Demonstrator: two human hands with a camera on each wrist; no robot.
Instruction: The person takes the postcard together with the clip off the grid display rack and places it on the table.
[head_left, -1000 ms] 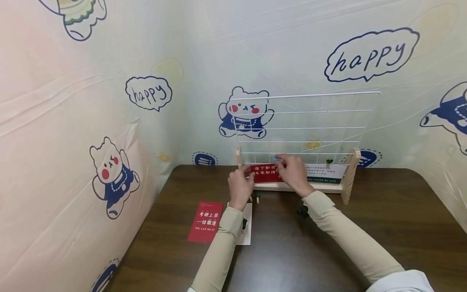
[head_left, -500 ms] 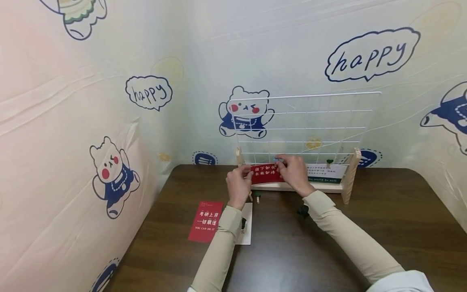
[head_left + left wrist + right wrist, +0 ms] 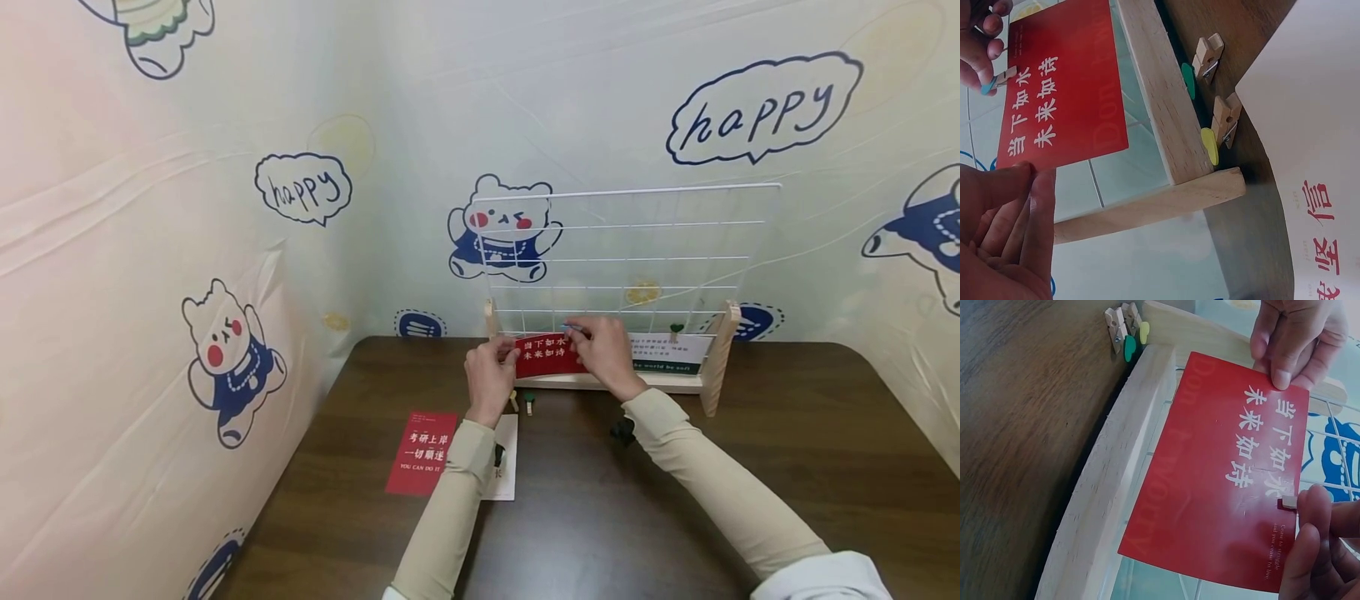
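My left hand pinches the left end of a red card with white lettering, thumb on its printed face. At the card's upper edge, my right hand pinches a small wooden clothespin that has a blue top. In the left wrist view the clothespin's tip lies over the card's edge. The card is held up in front of the lower part of a white wire grid rack. Whether the clothespin also grips a wire cannot be made out.
A white and green card hangs on the rack's right from a green-topped clip. Green and yellow clothespins lie by the wooden base. Another red card and a white card, partly covered by my left arm, lie on the table.
My left hand has shifted slightly left, and the red card's lower edge bows a little. The right hand stays at the card's top edge with the clothespin.
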